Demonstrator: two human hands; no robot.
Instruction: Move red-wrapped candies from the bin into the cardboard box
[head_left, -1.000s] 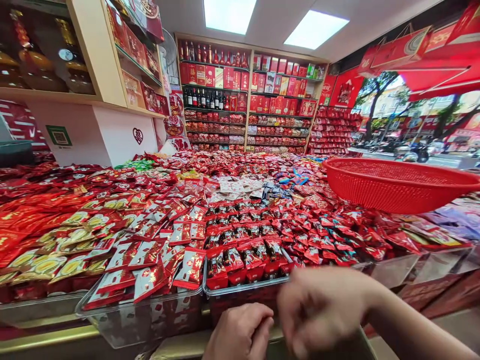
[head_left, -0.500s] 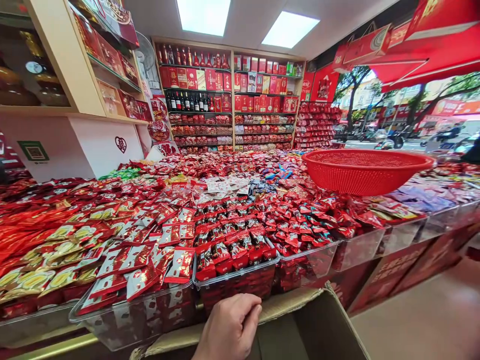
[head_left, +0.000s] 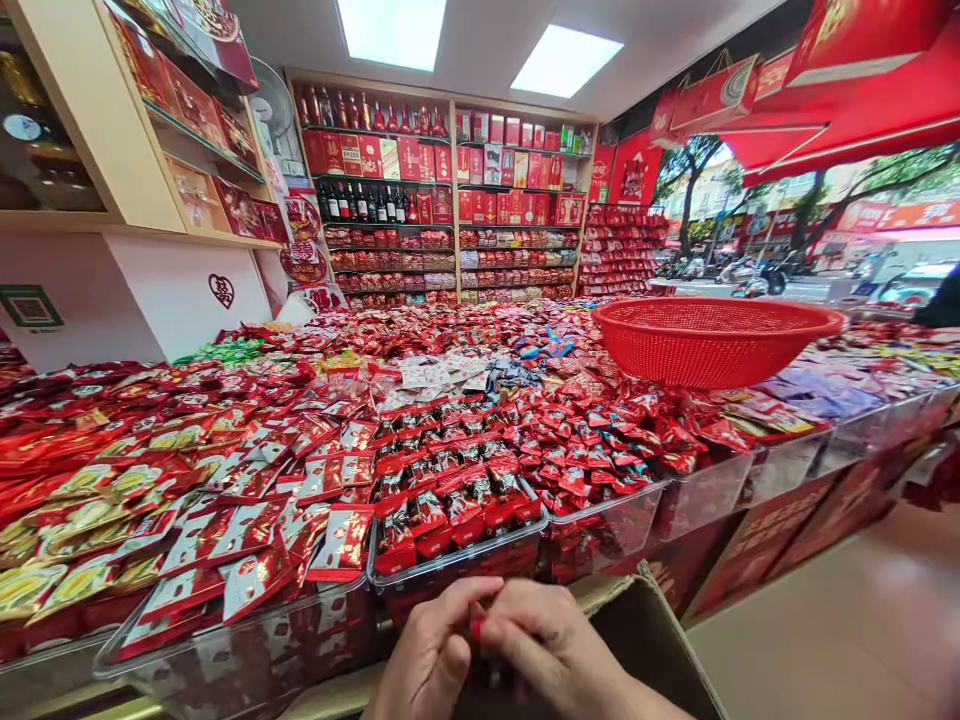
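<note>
At the bottom middle, my left hand [head_left: 429, 660] and my right hand [head_left: 559, 655] meet over an open cardboard box [head_left: 660, 645]. Both close on a small red-wrapped packet [head_left: 478, 630], most of it hidden between my fingers. Just beyond my hands stands a clear plastic bin [head_left: 450, 572] filled with rows of red candy packets [head_left: 442, 500]. Left of it, another clear bin [head_left: 225, 650] holds red and white packets.
A large display table is heaped with red wrapped sweets. A red plastic basket [head_left: 712, 340] rests on the sweets at the right. Shelves of red boxes and bottles [head_left: 442, 190] line the back wall. Bare floor [head_left: 862, 630] lies to the right, with the street beyond.
My right hand left the view half a second ago and has come back to meet my left hand on a red packet. The view has shifted right.
</note>
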